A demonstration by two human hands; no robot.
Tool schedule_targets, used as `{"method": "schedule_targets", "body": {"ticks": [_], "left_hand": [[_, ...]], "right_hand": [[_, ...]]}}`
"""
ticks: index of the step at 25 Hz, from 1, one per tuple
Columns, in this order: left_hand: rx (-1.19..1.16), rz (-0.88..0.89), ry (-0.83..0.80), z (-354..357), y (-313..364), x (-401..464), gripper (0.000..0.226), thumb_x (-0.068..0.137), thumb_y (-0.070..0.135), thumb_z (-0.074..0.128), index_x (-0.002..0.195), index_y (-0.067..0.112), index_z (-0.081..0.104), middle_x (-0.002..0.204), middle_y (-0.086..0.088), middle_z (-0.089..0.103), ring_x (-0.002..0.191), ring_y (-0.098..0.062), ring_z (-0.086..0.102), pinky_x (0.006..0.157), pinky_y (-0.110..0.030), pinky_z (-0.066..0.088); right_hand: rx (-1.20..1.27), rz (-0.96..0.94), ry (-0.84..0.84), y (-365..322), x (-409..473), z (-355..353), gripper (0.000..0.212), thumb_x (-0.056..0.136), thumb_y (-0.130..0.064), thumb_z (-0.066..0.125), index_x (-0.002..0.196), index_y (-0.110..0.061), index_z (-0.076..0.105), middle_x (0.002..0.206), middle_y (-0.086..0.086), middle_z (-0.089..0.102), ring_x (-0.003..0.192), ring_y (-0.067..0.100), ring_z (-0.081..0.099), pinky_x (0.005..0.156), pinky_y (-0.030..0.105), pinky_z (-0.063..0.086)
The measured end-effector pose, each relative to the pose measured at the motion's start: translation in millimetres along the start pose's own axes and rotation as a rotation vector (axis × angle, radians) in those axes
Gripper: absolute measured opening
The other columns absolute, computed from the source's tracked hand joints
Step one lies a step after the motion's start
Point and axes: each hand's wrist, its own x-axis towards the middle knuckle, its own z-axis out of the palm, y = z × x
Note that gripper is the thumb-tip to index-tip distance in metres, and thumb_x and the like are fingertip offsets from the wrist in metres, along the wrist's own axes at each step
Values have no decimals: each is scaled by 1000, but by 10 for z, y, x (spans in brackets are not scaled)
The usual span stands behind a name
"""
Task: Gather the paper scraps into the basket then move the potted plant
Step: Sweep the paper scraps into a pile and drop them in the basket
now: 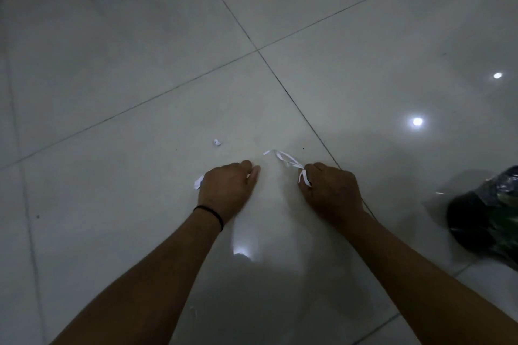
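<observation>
Two hands low over the tiled floor [140,78], each curled round paper.
Left hand [227,185] grips a paper scrap [198,182]; right hand [333,190] pinches paper strips [286,159].

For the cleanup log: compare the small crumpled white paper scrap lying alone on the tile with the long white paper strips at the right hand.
The small crumpled white paper scrap is a tiny compact wad; the long white paper strips are thin, trailing ribbons. The scrap lies loose on the glossy grey tiled floor, beyond both hands and untouched; the strips are pinched by the right hand. The scrap sits nearer the left hand. Both are white paper.
</observation>
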Motion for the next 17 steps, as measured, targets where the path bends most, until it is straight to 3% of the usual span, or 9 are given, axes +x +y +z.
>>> {"method": "schedule_targets", "body": {"ticks": [5, 9, 13, 17], "left_hand": [[-134, -350, 149, -220, -463, -347, 42, 97, 44, 36, 67, 16, 42, 49, -11, 50, 44, -33, 50, 46, -27, 29], [-61, -504, 1, -243, -563, -477, 55, 90, 64, 46, 66, 15, 44, 56, -11, 56, 56, -31, 53, 52, -31, 35], [54, -487, -115, -260, -531, -388, 61, 86, 73, 44, 69, 15, 54, 57, 0, 53, 58, -21, 46, 55, -29, 35], [120, -334, -134, -186, -571, -394, 48, 100, 44, 36, 74, 14, 62, 63, -9, 65, 60, -33, 62, 53, -30, 34]], "right_hand": [[-14, -21, 28, 8, -26, 26, 28, 95, -30, 54, 69, -18, 56, 62, 5, 55, 53, 28, 59, 44, 33, 36], [-4, -36, 31, 14, -31, 10, 29, 97, -29, 51, 71, -18, 57, 63, 6, 55, 55, 30, 60, 45, 35, 38], [10, -27, 30, 15, -35, 7, 29, 97, -29, 51, 70, -18, 57, 63, 6, 56, 54, 30, 59, 46, 35, 38], [1, -19, 26, 15, -32, 12, 31, 98, -30, 50, 70, -18, 56, 62, 6, 55, 53, 29, 58, 46, 34, 36]]}}
